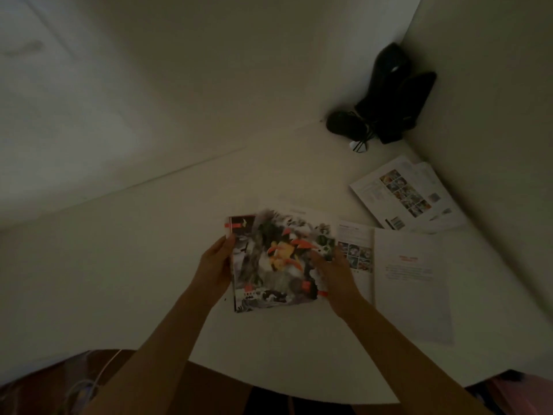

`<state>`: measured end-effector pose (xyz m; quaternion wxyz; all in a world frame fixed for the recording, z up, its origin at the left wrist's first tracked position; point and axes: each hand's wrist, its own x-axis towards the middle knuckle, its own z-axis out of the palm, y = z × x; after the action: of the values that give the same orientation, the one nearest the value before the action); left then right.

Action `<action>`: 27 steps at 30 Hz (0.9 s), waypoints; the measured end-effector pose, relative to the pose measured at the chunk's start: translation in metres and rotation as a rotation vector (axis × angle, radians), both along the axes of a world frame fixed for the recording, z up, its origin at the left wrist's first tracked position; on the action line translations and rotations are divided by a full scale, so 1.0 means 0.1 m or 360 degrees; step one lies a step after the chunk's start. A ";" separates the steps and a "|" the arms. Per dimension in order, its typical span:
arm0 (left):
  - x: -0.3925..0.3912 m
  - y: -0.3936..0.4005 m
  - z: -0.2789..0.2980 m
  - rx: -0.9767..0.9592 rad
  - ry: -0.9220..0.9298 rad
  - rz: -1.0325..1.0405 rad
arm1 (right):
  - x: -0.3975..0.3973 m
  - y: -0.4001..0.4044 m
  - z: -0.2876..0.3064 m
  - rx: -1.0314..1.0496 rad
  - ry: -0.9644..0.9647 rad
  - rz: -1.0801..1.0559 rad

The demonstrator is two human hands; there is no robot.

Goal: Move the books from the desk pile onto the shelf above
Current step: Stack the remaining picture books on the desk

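Both forearms stretched forward from the near edge, converging on a colourful book with a busy red, yellow and grey cover. Left hand clasping the book's left edge, fingers curled round it, thumb on top. Right hand gripping the right side, fingers spread across the cover and wrapped at the edge. Book slightly blurred, near corner low over the pale surface; hard to tell whether lifted or resting. Just beside on the right, touching or partly under it, an open white book with faint red print. Farther right, near the side wall, another white book with a grid of small pictures, lying apart. Black objects in the far corner. Wide bare stretch of surface to the left, back wall meeting it along a slanted line.
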<state>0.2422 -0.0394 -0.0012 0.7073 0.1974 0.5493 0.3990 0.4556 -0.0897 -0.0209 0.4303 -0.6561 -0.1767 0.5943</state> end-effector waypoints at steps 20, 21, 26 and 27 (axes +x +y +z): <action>-0.14 -0.13 -0.08 0.0014 -0.0070 -0.0017 | -0.25 0.14 0.10 0.0085 -0.0473 0.0408; -0.15 -0.13 -0.09 0.0053 0.0066 0.0034 | -0.24 0.12 0.12 0.0129 -0.0472 0.0398; -0.30 -0.09 -0.16 0.0046 0.0455 0.0122 | 0.01 0.08 0.13 0.0100 -0.0739 0.0458; -0.34 -0.09 -0.18 0.0013 0.0448 0.0119 | 0.11 0.10 0.13 0.0115 -0.0891 0.0513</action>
<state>0.2082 -0.0481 -0.0192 0.6071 0.2335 0.6484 0.3956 0.4665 -0.0796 -0.0082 0.2884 -0.7418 -0.4108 0.4446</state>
